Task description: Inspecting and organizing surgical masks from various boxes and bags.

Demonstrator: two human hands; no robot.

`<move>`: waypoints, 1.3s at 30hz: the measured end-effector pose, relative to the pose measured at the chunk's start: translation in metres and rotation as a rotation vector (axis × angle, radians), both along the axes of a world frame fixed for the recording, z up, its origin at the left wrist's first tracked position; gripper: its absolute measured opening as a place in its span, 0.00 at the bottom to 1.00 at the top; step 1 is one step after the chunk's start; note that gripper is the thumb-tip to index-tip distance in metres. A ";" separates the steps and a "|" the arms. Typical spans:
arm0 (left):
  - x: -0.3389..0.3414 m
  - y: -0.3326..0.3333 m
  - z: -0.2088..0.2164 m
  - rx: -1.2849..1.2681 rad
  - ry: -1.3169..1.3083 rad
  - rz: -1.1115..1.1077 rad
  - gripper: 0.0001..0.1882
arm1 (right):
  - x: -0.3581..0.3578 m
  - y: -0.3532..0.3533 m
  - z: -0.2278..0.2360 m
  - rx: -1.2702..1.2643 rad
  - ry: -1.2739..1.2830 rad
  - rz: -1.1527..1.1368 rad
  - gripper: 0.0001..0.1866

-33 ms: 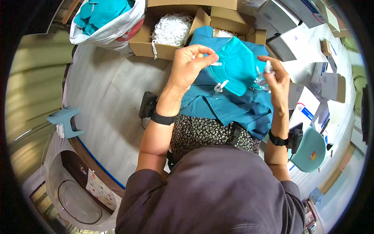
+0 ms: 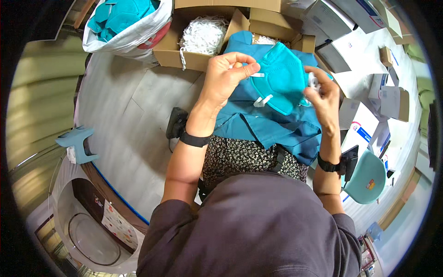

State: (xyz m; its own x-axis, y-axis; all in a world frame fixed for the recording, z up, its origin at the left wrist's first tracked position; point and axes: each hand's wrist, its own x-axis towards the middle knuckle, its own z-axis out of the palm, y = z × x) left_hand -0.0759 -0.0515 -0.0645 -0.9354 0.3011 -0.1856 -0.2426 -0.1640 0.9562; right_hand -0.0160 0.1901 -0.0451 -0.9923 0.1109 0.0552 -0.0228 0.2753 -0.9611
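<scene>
Teal mask [image 2: 280, 79] between both hands' fingers; likely light, soft, best held by edge. Left hand [image 2: 255, 64] pinches white strap [image 2: 260, 75]; right hand [image 2: 325, 94] half-curled round white bits [image 2: 314, 82], grip unclear.

Head camera: fisheye view, facing down.
Mounted above the torso [image 2: 249, 226]; torso nearest, left hand [image 2: 222, 77] and right hand [image 2: 327, 98] farther, floor [image 2: 147, 94] beyond.

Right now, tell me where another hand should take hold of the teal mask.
Probably pinch the teal mask by its far edge, from the cardboard boxes' side: it narrows there, clear of the left hand, at a white strap on one side, and the right hand on the other.
</scene>
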 end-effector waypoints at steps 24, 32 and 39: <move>0.013 0.031 -0.014 0.040 0.031 -0.273 0.11 | -0.022 0.010 0.005 -0.415 -0.211 -0.081 0.15; 0.028 0.057 -0.022 -0.195 0.205 -0.108 0.09 | -0.023 0.008 0.009 -0.475 -0.207 -0.126 0.14; 0.025 0.043 -0.018 0.081 0.003 -0.380 0.06 | -0.022 0.020 0.004 -0.442 -0.261 -0.068 0.15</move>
State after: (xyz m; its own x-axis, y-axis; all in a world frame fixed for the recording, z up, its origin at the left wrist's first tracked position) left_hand -0.0506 -0.0087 -0.0821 -0.7550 0.6395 -0.1450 -0.2979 -0.1376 0.9446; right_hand -0.0380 0.2103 -0.0414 -0.9565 0.1328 -0.2597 0.2369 -0.1661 -0.9572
